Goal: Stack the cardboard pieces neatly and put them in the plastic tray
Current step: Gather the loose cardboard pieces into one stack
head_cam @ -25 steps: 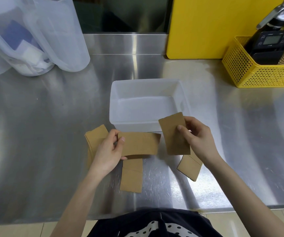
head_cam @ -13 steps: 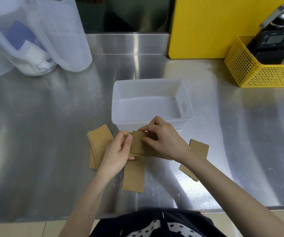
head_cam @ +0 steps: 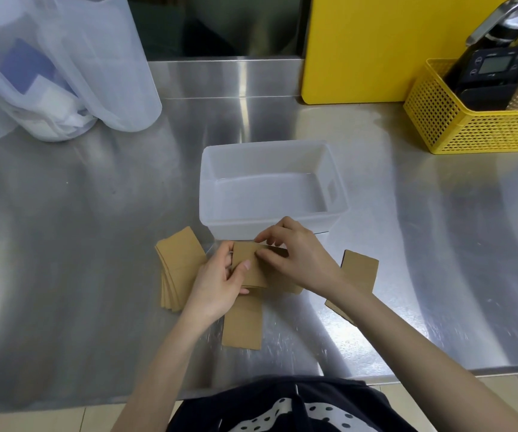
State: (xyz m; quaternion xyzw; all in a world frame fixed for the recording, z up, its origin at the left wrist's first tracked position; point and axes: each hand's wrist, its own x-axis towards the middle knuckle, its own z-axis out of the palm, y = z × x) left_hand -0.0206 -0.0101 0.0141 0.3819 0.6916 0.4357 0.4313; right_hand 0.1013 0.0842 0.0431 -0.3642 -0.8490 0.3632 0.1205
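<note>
The tray (head_cam: 270,169) is empty, so the putting-in step is not yet done, and I judge the stacking to be only partly done. The left hand (head_cam: 217,285) and right hand (head_cam: 295,263) both grip a small bundle of cardboard pieces (head_cam: 249,266) just in front of the tray, fingers closed on its edges. On the worktop (head_cam: 95,244) remain a fanned pile (head_cam: 179,266) at left, one piece (head_cam: 242,325) below the hands, and another (head_cam: 359,272) at right. One second ago each hand held its own piece apart; now these are joined in one bundle.
</note>
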